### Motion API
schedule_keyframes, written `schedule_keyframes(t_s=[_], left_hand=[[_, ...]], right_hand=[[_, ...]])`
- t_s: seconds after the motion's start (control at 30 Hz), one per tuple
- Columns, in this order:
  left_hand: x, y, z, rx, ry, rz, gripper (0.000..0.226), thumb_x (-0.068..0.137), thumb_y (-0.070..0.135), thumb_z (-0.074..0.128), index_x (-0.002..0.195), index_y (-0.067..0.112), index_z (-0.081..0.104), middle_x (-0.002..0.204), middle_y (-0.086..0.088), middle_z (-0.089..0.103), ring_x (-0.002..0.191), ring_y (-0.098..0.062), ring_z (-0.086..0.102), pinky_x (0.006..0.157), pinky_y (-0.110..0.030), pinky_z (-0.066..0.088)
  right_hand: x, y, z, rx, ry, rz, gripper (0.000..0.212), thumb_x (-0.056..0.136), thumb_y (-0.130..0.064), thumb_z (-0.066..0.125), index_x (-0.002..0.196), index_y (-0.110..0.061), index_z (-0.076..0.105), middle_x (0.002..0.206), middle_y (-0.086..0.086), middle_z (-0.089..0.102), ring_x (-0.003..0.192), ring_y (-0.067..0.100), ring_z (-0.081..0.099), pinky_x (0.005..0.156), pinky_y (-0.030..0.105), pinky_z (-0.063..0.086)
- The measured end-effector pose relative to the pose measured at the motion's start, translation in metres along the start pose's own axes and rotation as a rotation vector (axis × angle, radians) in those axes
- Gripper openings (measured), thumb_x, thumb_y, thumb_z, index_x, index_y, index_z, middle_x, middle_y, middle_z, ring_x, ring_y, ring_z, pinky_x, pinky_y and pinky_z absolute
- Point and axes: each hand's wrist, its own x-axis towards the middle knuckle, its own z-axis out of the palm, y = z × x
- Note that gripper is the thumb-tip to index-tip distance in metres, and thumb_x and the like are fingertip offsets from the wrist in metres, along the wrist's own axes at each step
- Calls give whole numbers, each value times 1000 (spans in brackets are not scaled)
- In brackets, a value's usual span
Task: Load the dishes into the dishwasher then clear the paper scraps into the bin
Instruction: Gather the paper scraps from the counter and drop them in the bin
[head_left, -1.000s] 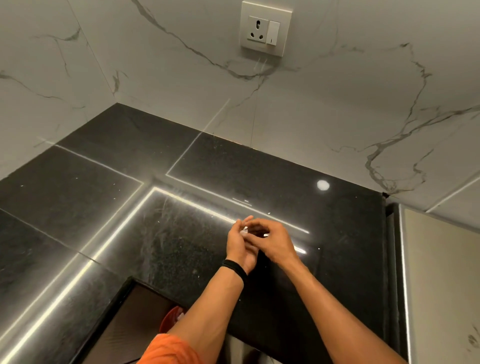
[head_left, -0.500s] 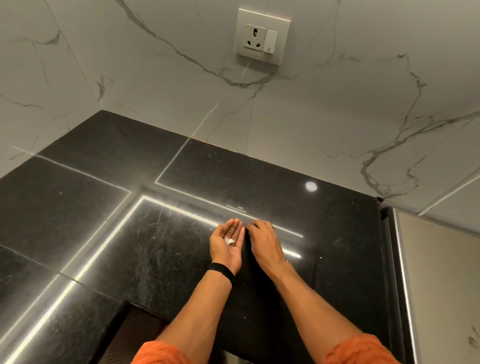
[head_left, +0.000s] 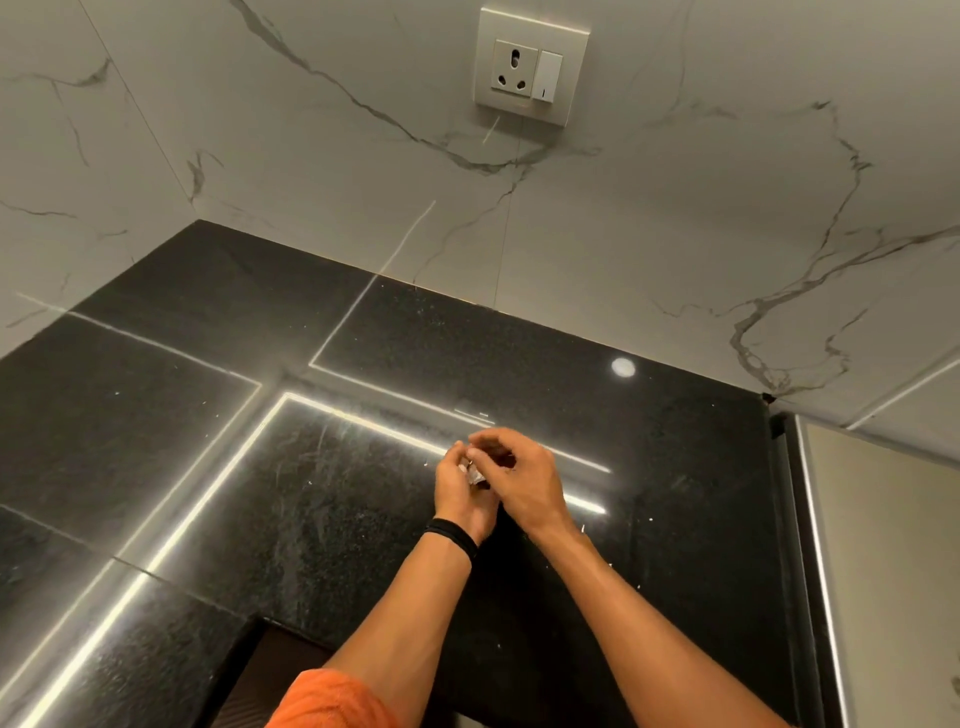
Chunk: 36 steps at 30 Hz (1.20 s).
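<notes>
- Cupping a small wad of paper scraps (head_left: 471, 474) in the left hand (head_left: 457, 501), fingers curling up round it and palm facing over to the right.
- Curling the right hand (head_left: 527, 486) over the top of that, fingertips pointing down at the scraps. Honestly can't tell whether it's pinching them or only touching.
- Holding both hands pressed together over the black table (head_left: 208, 441), about midway between its front edge and the back wall. So the scraps are sitting up in the hands, not lying on the table.
- Wearing a thin black band (head_left: 451, 538) on the left wrist, with a bit of orange sleeve (head_left: 332, 699) poking in at the bottom edge.
- Spotting a few tiny white specks (head_left: 649, 519) on the table just right of the hands, too small to say what they are.
- Getting long bright strip reflections across the glossy table, plus one round light spot (head_left: 622, 366) further back on the right.
- Facing a white marble wall (head_left: 260, 156) with grey veins, a socket (head_left: 532, 65) with its switch mounted high up, roughly in line with the hands.
- Seeing a pale panel (head_left: 883, 571) butting up against the table's right end, and a dark opening (head_left: 270, 670) down at the near edge. No clue what that one is.
</notes>
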Motion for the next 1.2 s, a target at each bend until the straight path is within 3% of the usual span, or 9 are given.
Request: schedule_keyframes(t_s=[0.13,0.27,0.6,0.67,0.73,0.83,0.93,1.07,1.2], left_hand=[[0,6,4,-120,-49,8,39,106,24,42,99,-4,68,104,-23,73,106,-33,70,96,-42,54],[-1,16,-2,-132,-48,26,39,106,25,43,103,-5,68,106,-24,73,111,-35,68,100,-45,52],[-3,16,-8,-97,-15,43,40,106,27,43,104,-4,68,109,-24,73,110,-34,69,96,-44,55],[-5,13,-6,-76,-14,38,39,106,27,44,106,-4,68,111,-24,73,111,-34,68,98,-44,53],[-6,8,-3,-59,-15,32,38,106,26,44,108,-4,67,114,-24,72,113,-34,67,102,-44,52],[-5,-3,2,-32,-39,1,40,106,27,40,103,-1,68,102,-19,72,101,-29,68,97,-39,51],[-6,-18,9,-27,-104,-44,45,107,28,34,104,-1,69,93,-16,73,90,-27,70,89,-36,53],[-13,-32,19,-16,-129,-108,43,108,28,36,109,-2,67,96,-18,76,86,-25,76,72,-33,61],[-16,-43,23,-43,-136,-162,45,108,27,38,118,-9,63,116,-28,70,114,-38,66,92,-45,55]], right_hand=[[22,24,-36,-44,216,96,16,94,-12,69,105,-21,75,98,-11,74,94,2,68,89,25,56],[36,61,-61,-281,40,218,30,89,-4,73,115,-18,73,108,-3,72,99,10,68,97,36,56],[32,68,-51,-631,-154,-175,25,87,1,67,106,-13,72,104,2,69,97,21,65,87,31,51],[34,63,-49,-529,-94,-52,25,86,0,68,102,-18,71,102,-1,67,94,15,65,84,25,50],[32,47,-45,-201,15,168,27,84,1,71,100,-21,71,102,-2,70,91,10,68,81,23,55],[15,17,-36,168,-33,192,26,83,9,72,102,-9,72,97,3,75,94,14,72,82,22,57],[-12,4,-36,202,-79,119,31,84,14,64,102,-9,74,98,1,76,98,14,72,89,26,57],[-27,7,-62,199,140,147,28,86,11,67,102,-11,73,99,-2,76,96,12,72,88,25,57],[-42,31,-99,34,261,248,23,86,0,76,100,-17,74,96,-5,75,92,7,71,88,28,59]])
